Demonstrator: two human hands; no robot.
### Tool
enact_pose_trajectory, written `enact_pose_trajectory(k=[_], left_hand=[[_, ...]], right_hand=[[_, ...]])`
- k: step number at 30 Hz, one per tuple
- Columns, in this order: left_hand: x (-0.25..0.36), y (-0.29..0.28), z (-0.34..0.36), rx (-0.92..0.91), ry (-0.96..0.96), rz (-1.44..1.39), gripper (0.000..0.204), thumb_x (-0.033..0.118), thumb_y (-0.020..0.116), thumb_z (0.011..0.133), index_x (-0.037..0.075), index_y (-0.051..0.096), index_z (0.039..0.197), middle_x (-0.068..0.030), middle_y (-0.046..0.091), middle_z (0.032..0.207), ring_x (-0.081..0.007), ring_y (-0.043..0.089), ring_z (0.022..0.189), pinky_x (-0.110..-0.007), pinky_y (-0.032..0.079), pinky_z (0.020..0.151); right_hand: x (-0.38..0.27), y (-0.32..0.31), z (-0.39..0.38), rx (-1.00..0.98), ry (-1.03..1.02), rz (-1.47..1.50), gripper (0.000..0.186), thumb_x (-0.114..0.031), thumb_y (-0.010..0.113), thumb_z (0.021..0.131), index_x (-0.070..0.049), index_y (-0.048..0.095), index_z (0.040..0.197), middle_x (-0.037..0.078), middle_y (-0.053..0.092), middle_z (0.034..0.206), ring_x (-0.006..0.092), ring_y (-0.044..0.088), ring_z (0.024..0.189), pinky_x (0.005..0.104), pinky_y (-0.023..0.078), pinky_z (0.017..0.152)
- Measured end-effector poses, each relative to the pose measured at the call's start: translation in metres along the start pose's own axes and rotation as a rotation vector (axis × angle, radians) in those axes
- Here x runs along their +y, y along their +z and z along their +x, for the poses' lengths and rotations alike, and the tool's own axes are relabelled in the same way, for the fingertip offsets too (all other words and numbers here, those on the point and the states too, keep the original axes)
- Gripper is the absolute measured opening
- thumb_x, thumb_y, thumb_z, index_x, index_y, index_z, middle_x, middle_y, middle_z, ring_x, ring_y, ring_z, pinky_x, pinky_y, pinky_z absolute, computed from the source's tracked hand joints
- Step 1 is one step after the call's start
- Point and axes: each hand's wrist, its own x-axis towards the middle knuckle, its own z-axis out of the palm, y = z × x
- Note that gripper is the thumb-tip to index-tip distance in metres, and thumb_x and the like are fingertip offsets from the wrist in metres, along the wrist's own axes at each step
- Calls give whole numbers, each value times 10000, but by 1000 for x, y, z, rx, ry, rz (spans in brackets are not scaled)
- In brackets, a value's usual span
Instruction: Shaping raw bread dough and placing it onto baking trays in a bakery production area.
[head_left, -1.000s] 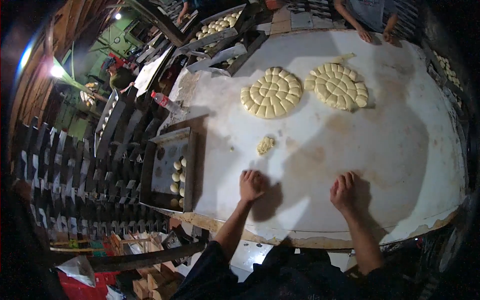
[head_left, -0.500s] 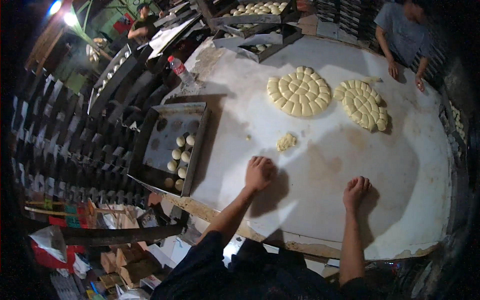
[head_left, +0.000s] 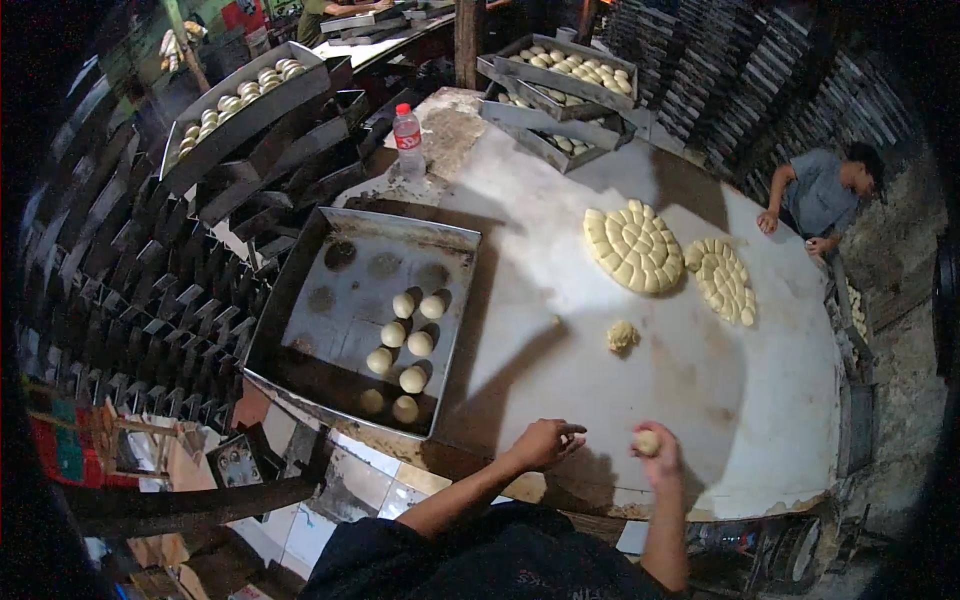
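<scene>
A small round dough ball (head_left: 647, 442) rests in the fingers of my right hand (head_left: 663, 462), which is turned palm up near the table's front edge. To its left, my left hand (head_left: 545, 444) is held over the tabletop with its fingers stretched out and nothing visible in them. Farther out lies a rough lump of dough (head_left: 622, 337). Behind that sit two flattened dough rounds, each cut into wedge-like pieces: a larger one (head_left: 634, 247) and a smaller one (head_left: 722, 281). Left of my hands, a metal tray (head_left: 462, 330) holds several smooth dough balls (head_left: 420, 344) along its right side.
A red-capped plastic bottle (head_left: 408, 140) stands at the table's far left. Stacked trays (head_left: 560, 80) of dough balls are at the back; another filled tray (head_left: 240, 115) rests at the upper left. A co-worker (head_left: 825, 190) is at the right edge, hands by the table.
My view has swung left. Both hands are nearer the table's front edge and closer together. My right hand has turned up, showing the dough ball; my left fingers have straightened.
</scene>
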Motion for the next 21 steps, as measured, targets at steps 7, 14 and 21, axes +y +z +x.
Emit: enact_pose_trajectory(k=[7,14,21], left_hand=[[1,-44,-34,472,37,-317,251,157,657,835,17,654,1044,-158,682,839,-203,664,638,-309,511,621],[27,2,-14,274,-3,-36,173,130,543,857,6,609,958,-216,611,860,-414,581,807,-462,467,700],[114,70,78,108,18,-123,256,223,452,940,4,553,856,-241,578,814,-414,567,784,-457,442,695]], right_hand=[[8,178,-8,-158,-418,-858,230,-242,546,904,-17,556,951,162,620,703,249,648,662,352,484,583],[25,119,-19,96,-687,-934,279,-283,617,857,-32,495,869,180,584,668,349,629,642,389,476,557],[15,-83,2,461,-577,-836,309,-311,652,836,-45,496,832,169,536,702,335,566,639,395,444,562]])
